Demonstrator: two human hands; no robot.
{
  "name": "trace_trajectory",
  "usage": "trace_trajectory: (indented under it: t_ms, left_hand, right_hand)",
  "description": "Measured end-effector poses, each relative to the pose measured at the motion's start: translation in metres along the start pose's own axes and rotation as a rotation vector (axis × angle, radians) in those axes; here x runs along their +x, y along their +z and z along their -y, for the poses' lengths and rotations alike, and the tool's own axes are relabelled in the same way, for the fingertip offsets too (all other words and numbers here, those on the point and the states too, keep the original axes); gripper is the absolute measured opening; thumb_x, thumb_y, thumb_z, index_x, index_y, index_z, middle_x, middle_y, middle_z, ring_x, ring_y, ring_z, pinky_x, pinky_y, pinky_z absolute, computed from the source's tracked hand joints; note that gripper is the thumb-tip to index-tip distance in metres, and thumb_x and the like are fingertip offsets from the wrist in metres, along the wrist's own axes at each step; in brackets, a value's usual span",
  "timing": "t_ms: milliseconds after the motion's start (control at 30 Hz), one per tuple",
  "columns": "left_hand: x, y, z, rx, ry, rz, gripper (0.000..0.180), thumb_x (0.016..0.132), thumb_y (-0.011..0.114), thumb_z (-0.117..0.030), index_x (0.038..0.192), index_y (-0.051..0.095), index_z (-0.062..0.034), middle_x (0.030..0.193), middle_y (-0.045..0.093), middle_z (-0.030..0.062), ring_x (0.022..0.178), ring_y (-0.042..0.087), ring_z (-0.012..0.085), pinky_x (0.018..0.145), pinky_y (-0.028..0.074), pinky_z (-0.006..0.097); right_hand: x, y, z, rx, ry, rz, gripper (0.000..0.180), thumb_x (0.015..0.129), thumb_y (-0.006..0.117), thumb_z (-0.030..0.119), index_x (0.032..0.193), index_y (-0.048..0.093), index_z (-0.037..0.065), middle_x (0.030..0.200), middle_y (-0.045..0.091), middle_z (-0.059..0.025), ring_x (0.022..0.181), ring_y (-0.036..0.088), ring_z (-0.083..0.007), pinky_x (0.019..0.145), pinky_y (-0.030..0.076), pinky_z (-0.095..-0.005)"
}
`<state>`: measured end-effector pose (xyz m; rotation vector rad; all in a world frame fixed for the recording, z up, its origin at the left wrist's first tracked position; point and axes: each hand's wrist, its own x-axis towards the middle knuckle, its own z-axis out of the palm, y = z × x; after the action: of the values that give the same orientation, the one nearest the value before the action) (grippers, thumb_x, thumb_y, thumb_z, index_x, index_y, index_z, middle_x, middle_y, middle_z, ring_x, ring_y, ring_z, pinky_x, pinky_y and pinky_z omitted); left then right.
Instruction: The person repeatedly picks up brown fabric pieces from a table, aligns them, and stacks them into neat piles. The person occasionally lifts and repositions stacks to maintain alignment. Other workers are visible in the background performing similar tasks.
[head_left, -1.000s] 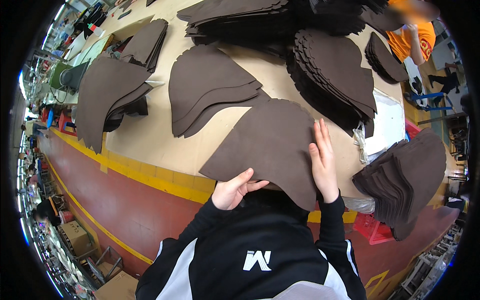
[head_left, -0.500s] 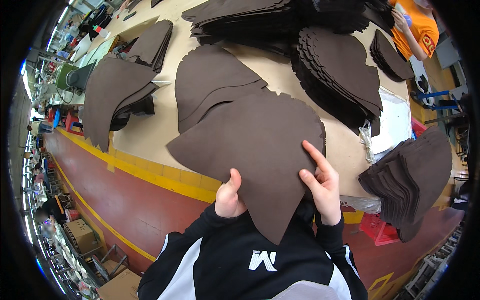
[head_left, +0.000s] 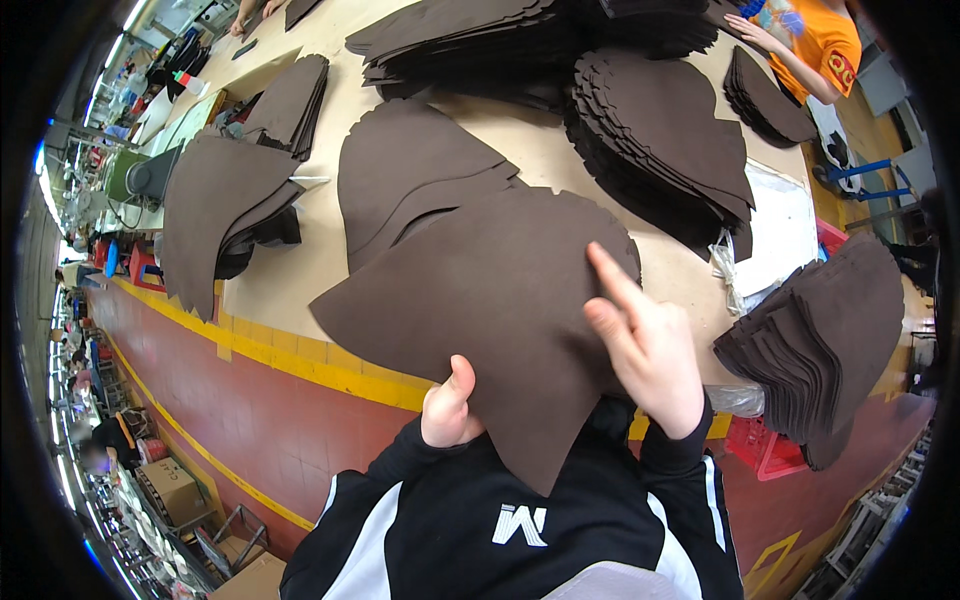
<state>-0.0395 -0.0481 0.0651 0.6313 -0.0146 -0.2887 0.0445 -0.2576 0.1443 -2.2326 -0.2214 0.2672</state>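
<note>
A dark brown cut panel, leather-like and with a notched curved edge, lies across the near side of the table, its pointed tip hanging over toward my body. My left hand grips its near left edge, thumb raised and the other fingers hidden beneath. On the panel's right part rests my right hand, index finger and thumb stretched out and apart over the surface; its other fingers are mostly out of sight. Just beyond, partly covered by this panel, are more brown panels overlapping each other.
Notched panels form a tall stack at back right. Another pile overhangs the right side, above a red crate. More panels lie at left, and a wide stack stands behind. A person in an orange shirt is far right.
My right hand has moved from the panel's right edge further onto its surface, its index finger now pointing up and left. The panel has shifted slightly left; my left hand keeps its hold.
</note>
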Motion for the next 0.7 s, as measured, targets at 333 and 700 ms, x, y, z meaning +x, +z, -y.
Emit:
trace_trajectory:
  t_ms: [333, 700]
  left_hand:
    - [0.002, -0.001, -0.003, 0.025, 0.023, 0.006, 0.070, 0.102, 0.043, -0.057, 0.150, 0.035, -0.0070, 0.148, 0.047, 0.0124, 0.136, 0.048, 0.0281, 0.112, 0.039, 0.047]
    - [-0.002, -0.008, 0.001, -0.123, 0.073, -0.003, 0.066, 0.103, 0.044, -0.053, 0.148, 0.037, -0.0055, 0.146, 0.048, 0.0124, 0.132, 0.051, 0.0290, 0.110, 0.041, 0.046]
  right_hand:
    - [-0.029, 0.020, 0.022, -0.195, -0.451, 0.261, 0.081, 0.091, 0.064, 0.053, 0.150, 0.042, 0.002, 0.052, 0.052, -0.0078, 0.044, 0.058, -0.0252, 0.047, 0.044, -0.0350]
    - [-0.010, 0.002, -0.030, -0.108, -0.081, -0.136, 0.070, 0.094, 0.065, 0.041, 0.149, 0.042, 0.004, 0.071, 0.063, -0.0152, 0.058, 0.063, -0.0312, 0.056, 0.051, -0.0378]
